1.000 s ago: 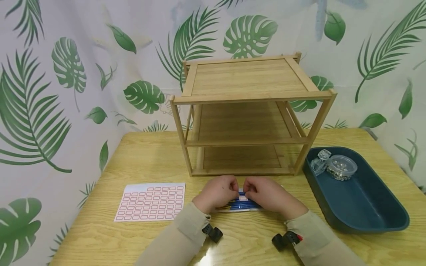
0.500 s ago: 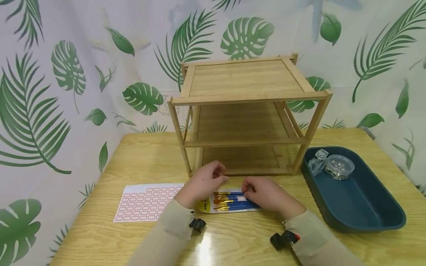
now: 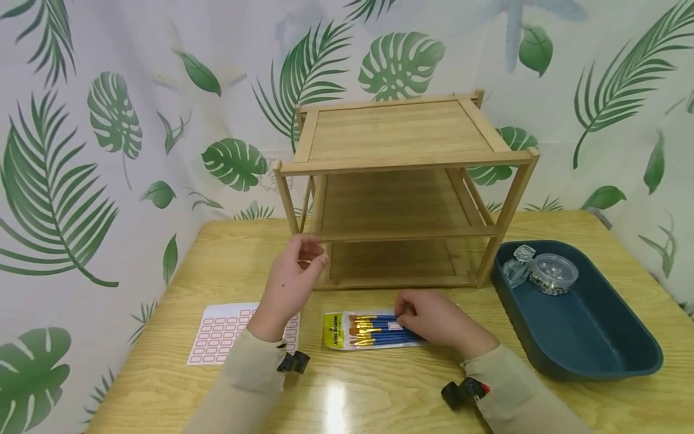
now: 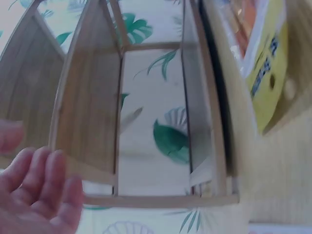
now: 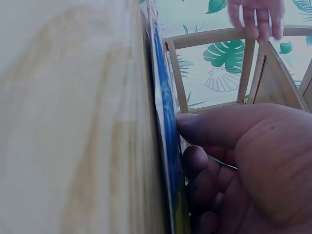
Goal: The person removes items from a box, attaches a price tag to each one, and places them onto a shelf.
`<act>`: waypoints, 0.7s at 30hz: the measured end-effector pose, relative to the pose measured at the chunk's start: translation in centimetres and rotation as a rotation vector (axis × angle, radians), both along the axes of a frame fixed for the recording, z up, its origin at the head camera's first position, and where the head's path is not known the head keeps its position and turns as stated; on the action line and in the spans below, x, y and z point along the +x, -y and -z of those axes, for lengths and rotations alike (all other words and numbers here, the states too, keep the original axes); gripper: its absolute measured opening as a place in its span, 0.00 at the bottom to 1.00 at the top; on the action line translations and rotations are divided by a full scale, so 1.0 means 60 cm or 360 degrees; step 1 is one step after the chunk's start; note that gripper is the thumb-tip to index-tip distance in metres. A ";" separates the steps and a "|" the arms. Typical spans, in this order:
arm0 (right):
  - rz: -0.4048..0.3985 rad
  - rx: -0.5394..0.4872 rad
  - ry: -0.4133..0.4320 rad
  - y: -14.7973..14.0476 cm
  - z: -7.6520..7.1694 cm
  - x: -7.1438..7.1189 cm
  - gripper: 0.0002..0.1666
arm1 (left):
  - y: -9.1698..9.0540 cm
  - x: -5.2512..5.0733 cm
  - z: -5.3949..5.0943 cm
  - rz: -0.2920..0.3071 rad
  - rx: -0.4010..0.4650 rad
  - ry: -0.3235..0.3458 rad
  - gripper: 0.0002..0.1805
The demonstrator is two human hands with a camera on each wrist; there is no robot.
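Note:
A flat pack of blue-handled brushes (image 3: pixel 374 337) with a yellow label lies on the table, a small red-framed sticker (image 3: pixel 395 326) on its front. The right hand (image 3: pixel 436 316) rests on the pack's right part, its thumb touching the surface in the right wrist view (image 5: pixel 258 156). Raised at the shelf's front left corner, the left hand (image 3: pixel 290 280) holds nothing, fingers loosely bent; in the left wrist view its fingers (image 4: pixel 44 180) hang loose. Below that hand lies a sheet of red-framed stickers (image 3: pixel 217 331), partly covered by the wrist.
A three-tier wooden shelf (image 3: pixel 401 129) stands behind the hands. To the right is a dark blue tray (image 3: pixel 591 325) holding a clear round tub (image 3: pixel 554 273) and a small clear glass-like item (image 3: pixel 517 266). A leaf-patterned cloth (image 3: pixel 228 78) hangs behind.
The left hand has left the pack and moved left and up toward the shelf's corner, uncovering the yellow label. The right hand has stayed on the pack.

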State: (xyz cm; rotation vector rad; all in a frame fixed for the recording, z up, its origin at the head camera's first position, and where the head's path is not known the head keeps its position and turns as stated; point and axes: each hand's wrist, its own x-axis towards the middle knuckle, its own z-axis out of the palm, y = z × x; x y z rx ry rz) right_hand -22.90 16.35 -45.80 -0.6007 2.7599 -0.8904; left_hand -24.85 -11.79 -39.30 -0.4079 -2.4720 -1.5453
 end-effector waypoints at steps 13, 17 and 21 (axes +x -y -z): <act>-0.0052 -0.0044 -0.0067 -0.023 -0.022 -0.008 0.11 | 0.031 -0.026 -0.006 -0.0312 0.0478 -0.0167 0.21; -0.0028 0.0022 -0.0114 -0.037 -0.030 -0.007 0.19 | 0.027 -0.035 -0.004 -0.0280 0.0490 -0.0100 0.23; -0.0069 0.0086 -0.0028 -0.055 -0.037 -0.001 0.31 | 0.024 -0.041 -0.004 -0.0254 0.0474 -0.0051 0.24</act>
